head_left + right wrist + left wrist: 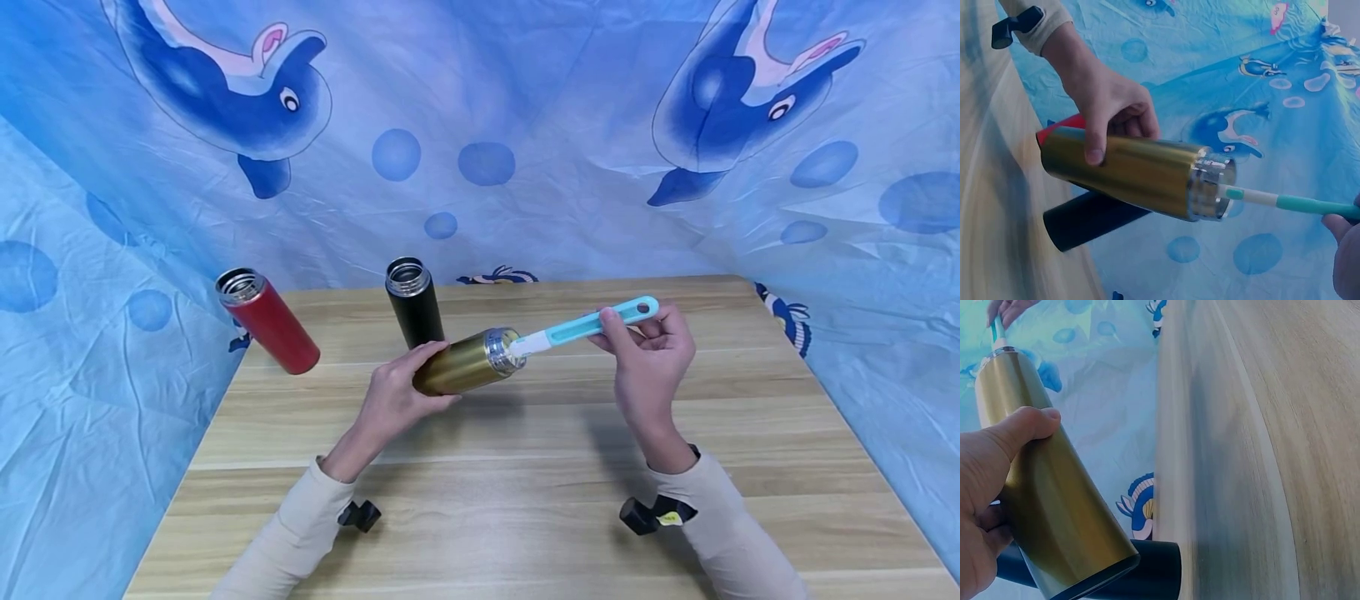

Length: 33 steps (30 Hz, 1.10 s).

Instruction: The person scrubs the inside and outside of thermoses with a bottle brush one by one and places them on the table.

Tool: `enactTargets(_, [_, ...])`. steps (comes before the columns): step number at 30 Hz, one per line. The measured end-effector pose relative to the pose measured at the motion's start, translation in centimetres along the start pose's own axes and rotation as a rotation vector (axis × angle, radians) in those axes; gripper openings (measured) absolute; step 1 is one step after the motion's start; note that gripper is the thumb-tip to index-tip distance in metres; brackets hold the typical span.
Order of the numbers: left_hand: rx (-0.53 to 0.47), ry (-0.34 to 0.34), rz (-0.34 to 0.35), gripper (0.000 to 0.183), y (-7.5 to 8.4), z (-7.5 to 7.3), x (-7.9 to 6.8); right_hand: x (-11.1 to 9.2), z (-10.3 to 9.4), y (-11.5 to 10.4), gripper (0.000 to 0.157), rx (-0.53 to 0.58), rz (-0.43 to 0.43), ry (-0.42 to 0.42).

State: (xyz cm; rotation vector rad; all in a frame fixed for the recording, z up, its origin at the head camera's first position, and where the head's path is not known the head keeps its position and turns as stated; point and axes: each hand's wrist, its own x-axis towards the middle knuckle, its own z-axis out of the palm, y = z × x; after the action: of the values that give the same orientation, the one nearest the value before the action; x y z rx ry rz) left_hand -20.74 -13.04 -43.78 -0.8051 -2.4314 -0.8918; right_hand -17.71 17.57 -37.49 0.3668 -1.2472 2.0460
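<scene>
left hand [396, 398] wraps gold flask [465, 365] held sideways above the table [525, 500] centre, right hand [651, 350] at 3 o'clock pinches teal brush [592, 323] whose head is inside the mouth: scrubbing looks underway; red flask [268, 320] and black flask [414, 302], 10–11 o'clock, seemingly left.

A wooden table [525, 467] of pale planks is seen across the lower half of the head view. At its far left edge a red flask [268, 321] is stood, lidless, and right of it a black flask [415, 303], also lidless. Blue dolphin-printed cloth [480, 125] is hung around the table.
</scene>
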Motion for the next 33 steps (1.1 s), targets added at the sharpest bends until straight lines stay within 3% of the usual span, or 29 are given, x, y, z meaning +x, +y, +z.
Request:
enactTargets(6, [0.002, 0.005, 0.008, 0.075, 0.2, 0.0, 0.0, -0.8, 0.7, 0.9, 0.018, -0.053, 0.059, 0.032])
enactTargets(20, [-0.043, -0.051, -0.007, 0.076, 0.4, -0.2, -0.2, -2.3, 1.2, 3.0, 0.016, -0.128, 0.091, -0.140])
enactTargets(33, [-0.029, -0.074, -0.015, 0.077, 0.3, -0.5, -0.1, -1.9, 0.8, 3.1, 0.015, -0.058, 0.071, -0.288])
